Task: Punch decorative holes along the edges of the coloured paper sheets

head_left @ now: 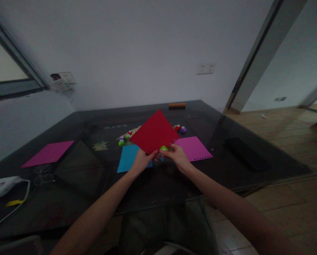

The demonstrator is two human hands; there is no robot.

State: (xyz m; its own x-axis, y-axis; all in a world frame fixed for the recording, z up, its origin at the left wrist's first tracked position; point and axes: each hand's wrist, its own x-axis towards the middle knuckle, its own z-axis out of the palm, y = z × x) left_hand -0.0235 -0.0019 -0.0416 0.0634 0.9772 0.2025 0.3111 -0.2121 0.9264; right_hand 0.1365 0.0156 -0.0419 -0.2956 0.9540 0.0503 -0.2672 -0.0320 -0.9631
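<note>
L hand [142, 161] has thumb and fingers closed on the bottom corner of the red sheet [155, 132] — held up tilted, one corner pointing away, above the dark table [137, 191]. R hand [178, 156] is part-closed at the same corner, w/ thumb and fingers on a small green piece [163, 148]; can't tell if it grips the sheet too. Blue sheet [126, 159] lies on the table, partly under the L hand; pink sheet w/ punched holes [194, 148] is just beyond the R hand. Small eyed balls (green, red, purple) [121, 142] sit behind the red sheet's L edge; a red one [177, 128] and a purple one [183, 129] touch or nearly touch near its R edge. Orange-brown roll [177, 105] at far edge; black case [245, 154] well off to R; another pink sheet [49, 153] far L — white device w/ cable [3, 187] nearer the person.
</note>
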